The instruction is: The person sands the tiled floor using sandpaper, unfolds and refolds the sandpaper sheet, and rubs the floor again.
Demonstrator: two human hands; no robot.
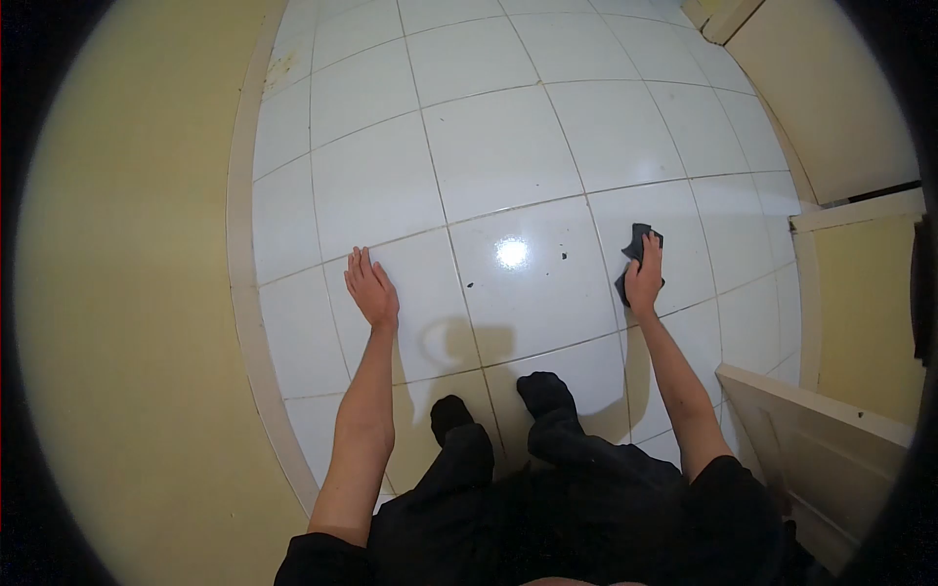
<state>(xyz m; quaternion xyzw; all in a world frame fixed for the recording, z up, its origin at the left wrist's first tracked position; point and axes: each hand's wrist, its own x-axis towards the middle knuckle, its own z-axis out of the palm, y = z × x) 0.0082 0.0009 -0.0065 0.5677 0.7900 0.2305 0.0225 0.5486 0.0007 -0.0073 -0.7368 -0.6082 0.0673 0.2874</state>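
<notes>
My right hand [645, 280] is on a dark grey cloth [638, 234] over the white tiled floor [508, 137]. The cloth is crumpled, and its edges show above the fingers and to the left of the palm. My left hand [371, 290] holds nothing and is stretched out low over the tiles on the left, its fingers extended and slightly apart. Between the two hands, a few small dark specks [564, 256] dot the tiles.
A yellowish wall [137, 273] with a pale baseboard [244, 244] runs along the left. On the right stand an open white door [821, 420] and another wall section [860, 303]. My feet in dark socks [547, 396] are at the bottom centre. A light reflects off the tiles.
</notes>
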